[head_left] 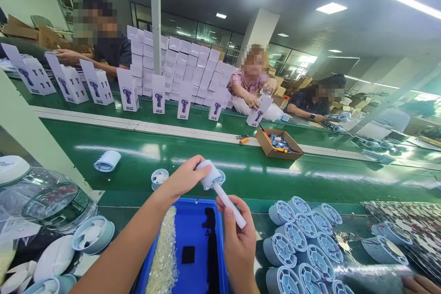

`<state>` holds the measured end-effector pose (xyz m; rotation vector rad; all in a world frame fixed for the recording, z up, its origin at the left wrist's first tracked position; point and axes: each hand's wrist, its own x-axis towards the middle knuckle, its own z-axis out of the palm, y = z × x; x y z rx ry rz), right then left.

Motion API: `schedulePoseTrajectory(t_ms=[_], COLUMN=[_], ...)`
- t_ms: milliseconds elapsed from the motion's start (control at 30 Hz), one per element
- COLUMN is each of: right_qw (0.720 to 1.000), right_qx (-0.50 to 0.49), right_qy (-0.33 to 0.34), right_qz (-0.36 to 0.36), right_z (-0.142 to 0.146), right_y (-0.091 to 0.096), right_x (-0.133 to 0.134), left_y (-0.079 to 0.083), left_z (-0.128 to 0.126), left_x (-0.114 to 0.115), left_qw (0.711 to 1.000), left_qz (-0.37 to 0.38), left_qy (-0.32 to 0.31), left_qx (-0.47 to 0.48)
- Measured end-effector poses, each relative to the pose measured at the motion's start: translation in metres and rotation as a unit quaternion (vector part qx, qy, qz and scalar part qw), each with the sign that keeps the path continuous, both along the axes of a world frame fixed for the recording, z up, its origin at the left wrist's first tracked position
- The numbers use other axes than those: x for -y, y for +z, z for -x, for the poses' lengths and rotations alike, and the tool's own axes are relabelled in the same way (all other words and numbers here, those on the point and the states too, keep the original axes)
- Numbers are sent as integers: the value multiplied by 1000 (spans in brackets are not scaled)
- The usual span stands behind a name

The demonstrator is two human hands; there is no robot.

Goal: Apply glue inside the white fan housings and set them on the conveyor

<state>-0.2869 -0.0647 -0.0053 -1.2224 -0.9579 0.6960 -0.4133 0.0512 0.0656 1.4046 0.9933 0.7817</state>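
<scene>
My left hand [184,178] grips a small white fan housing [207,175], thumb and fingers wrapped round its body, with a thin wire hanging below. My right hand [241,239] is closed on a smooth white rod [230,206], whose far end meets the housing's open face; whether it goes inside, I cannot tell. Beneath both hands lies a blue tray [195,227] containing small clear pieces [163,250], a black square [188,254] and a strip of black bits [212,257].
Several fan housings [298,225] stand to the right, near wired parts [406,229]. Two more housings [107,161] lie on the green belt [310,179]. A plastic jug [44,197] stands left, a cardboard box [279,147] ahead. Co-workers sit opposite; another person's hand [422,283] shows lower right.
</scene>
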Motion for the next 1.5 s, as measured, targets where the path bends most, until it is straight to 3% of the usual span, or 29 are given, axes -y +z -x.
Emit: schedulePoseTrajectory(t_ms=[133,267,333,400,500,600,733,833,900,1000,1100,1167,1233,1333,1400,1500], right_qw=[997,982,981,986,987,984,989,992,985,979,984,985,979,960,954,955], right_qx=[62,130,120,80,-3,-45,-25,39,109,154,128,113,111,128,142,149], right_qy=[-19,119,141,139,156,169,132,102,105,97,93,116,165,241,255,251], right_qz=[43,69,53,40,43,44,56,67,79,94,81,61,50,59,63,61], right_z=[0,6,11,16,22,23,15,6,2,4,10,14,17,19,19,19], right_y=[2,0,-2,-3,-2,5,13,9,4,-4,-8,-11,-15,-21,-24,-26], right_x=[-1,3,7,12,16,14,5,0,-1,0,2,2,3,4,4,5], left_y=[2,3,5,7,11,12,8,3,-1,-4,-8,-15,-26,-42,-49,-55], left_z=[-14,-32,-39,-42,-42,-40,-34,-25,-13,12,41,58,68,72,66,54], left_x=[9,26,34,40,43,41,34,21,9,-9,-24,-31,-37,-42,-42,-39], left_qw=[997,966,948,952,964,964,972,993,996,971,901,850,823,823,830,842], left_qz=[-17,-119,-186,-175,-90,-99,-158,-113,-85,-143,-201,-189,-135,-79,-88,-113], left_qy=[74,215,255,241,199,207,146,28,27,156,228,237,206,87,24,-20], left_qx=[35,75,48,72,150,138,100,32,-3,-110,-309,-431,-512,-556,-550,-528])
